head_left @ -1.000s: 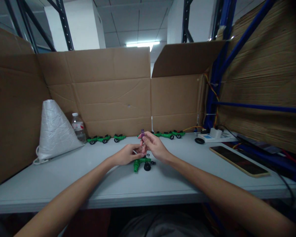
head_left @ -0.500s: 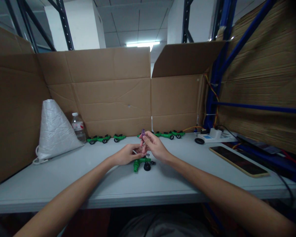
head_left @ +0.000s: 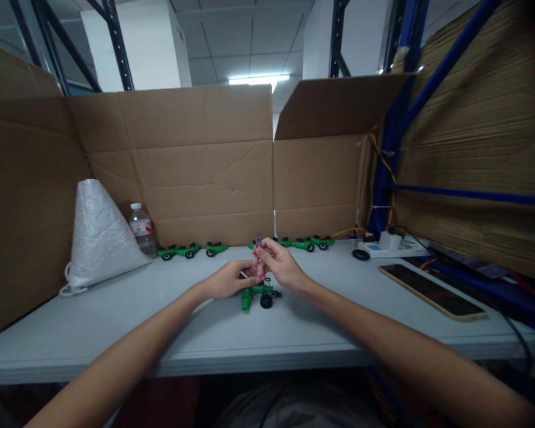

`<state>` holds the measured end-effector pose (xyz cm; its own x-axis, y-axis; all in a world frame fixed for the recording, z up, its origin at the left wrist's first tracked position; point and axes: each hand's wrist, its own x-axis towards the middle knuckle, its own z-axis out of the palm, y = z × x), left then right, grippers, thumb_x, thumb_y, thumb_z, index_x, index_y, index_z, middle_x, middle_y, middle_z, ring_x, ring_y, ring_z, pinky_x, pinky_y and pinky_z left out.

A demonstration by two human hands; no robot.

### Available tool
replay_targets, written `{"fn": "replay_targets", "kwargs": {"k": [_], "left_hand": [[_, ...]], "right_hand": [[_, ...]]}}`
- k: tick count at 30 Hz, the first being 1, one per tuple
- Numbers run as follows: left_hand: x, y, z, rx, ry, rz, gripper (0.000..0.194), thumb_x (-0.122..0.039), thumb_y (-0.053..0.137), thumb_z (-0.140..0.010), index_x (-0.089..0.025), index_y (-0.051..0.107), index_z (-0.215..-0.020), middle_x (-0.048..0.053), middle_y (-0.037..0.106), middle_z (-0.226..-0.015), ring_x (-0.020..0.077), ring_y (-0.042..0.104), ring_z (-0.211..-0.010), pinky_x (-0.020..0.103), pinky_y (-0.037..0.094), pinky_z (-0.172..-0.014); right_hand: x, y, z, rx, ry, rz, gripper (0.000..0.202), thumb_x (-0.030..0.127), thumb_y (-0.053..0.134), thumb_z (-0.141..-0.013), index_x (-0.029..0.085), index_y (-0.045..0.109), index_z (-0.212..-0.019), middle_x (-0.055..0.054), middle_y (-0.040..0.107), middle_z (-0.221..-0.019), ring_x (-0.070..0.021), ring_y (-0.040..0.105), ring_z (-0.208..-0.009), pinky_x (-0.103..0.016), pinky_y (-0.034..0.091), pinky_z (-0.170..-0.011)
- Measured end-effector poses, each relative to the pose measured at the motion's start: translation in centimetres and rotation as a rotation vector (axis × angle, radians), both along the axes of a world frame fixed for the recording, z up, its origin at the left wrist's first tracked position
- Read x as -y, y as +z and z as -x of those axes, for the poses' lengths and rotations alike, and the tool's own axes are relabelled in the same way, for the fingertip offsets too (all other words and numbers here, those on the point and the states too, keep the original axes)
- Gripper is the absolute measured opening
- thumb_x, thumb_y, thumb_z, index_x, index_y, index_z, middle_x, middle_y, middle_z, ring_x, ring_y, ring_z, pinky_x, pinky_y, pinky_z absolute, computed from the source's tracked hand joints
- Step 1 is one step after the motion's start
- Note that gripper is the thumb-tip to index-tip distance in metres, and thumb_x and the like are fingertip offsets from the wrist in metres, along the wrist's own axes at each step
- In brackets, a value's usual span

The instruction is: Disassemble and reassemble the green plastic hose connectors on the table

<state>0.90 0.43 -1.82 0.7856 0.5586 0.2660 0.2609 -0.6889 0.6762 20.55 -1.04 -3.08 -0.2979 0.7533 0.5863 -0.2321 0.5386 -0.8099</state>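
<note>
- Silver bag (head_left: 100, 238) beside a bottle (head_left: 143, 233).
- Left hand (head_left: 225, 280) curls at the green part (head_left: 248, 297) on the table (head_left: 258, 336); I cannot tell its grip.
- Right hand (head_left: 282, 266) pinches the purple tool (head_left: 259, 239) upright over that part.
- Phone (head_left: 432, 290) lies flat.

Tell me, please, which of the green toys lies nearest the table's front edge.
The green toy by the left hand, with the black wheel beside it; the other green toys stand farther back, along the cardboard wall.
</note>
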Motion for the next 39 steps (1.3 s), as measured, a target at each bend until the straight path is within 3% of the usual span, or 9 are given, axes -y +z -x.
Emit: {"fn": "replay_targets", "kwargs": {"k": [5,14,25,35,39], "left_hand": [[0.11,0.16,0.05,-0.018,0.019,-0.012,0.041,-0.056,0.067,-0.097,-0.015,0.068,-0.103,0.006,0.068,-0.092,0.0166,0.061,-0.084,0.026,0.047,-0.077],[0.14,0.17,0.02,0.000,-0.006,-0.013,0.040,-0.055,0.066,-0.098,-0.015,0.066,-0.100,0.006,0.069,-0.094,0.0165,0.062,-0.086,0.028,0.048,-0.082],[0.41,0.25,-0.09,0.011,-0.002,-0.018,0.037,-0.052,0.066,-0.098,-0.015,0.066,-0.099,0.007,0.069,-0.092,0.0167,0.062,-0.086,0.028,0.049,-0.081],[-0.05,-0.14,-0.03,0.015,-0.008,-0.005,0.042,-0.057,0.066,-0.098,-0.015,0.067,-0.100,0.008,0.071,-0.097,0.0174,0.065,-0.089,0.028,0.051,-0.083],[0.17,0.08,-0.05,0.009,-0.010,0.001,0.041,-0.055,0.066,-0.098,-0.015,0.067,-0.101,0.008,0.071,-0.097,0.0176,0.064,-0.088,0.029,0.050,-0.082]], "right_hand": [[0.10,0.18,-0.10,0.005,0.004,-0.010,0.045,0.064,0.064,-0.097,0.022,0.059,-0.112,0.002,0.066,-0.086,-0.0103,0.063,-0.053,-0.023,0.053,-0.050],[0.23,0.30,0.01,0.025,-0.021,-0.022,0.045,0.065,0.069,-0.093,0.022,0.056,-0.098,0.003,0.067,-0.082,-0.0103,0.061,-0.052,-0.023,0.052,-0.049],[0.26,0.16,0.01,0.029,-0.013,-0.019,0.043,0.063,0.064,-0.097,0.022,0.057,-0.109,0.003,0.066,-0.085,-0.0097,0.061,-0.050,-0.023,0.052,-0.048],[0.43,0.20,0.08,0.040,0.016,-0.021,0.040,0.059,0.071,-0.093,0.023,0.055,-0.098,0.003,0.068,-0.081,-0.0109,0.062,-0.051,-0.023,0.052,-0.048],[0.83,0.62,0.10,0.015,-0.002,-0.015,0.043,0.063,0.067,-0.095,0.023,0.055,-0.105,0.003,0.067,-0.081,-0.0104,0.060,-0.050,-0.023,0.051,-0.047]]}}
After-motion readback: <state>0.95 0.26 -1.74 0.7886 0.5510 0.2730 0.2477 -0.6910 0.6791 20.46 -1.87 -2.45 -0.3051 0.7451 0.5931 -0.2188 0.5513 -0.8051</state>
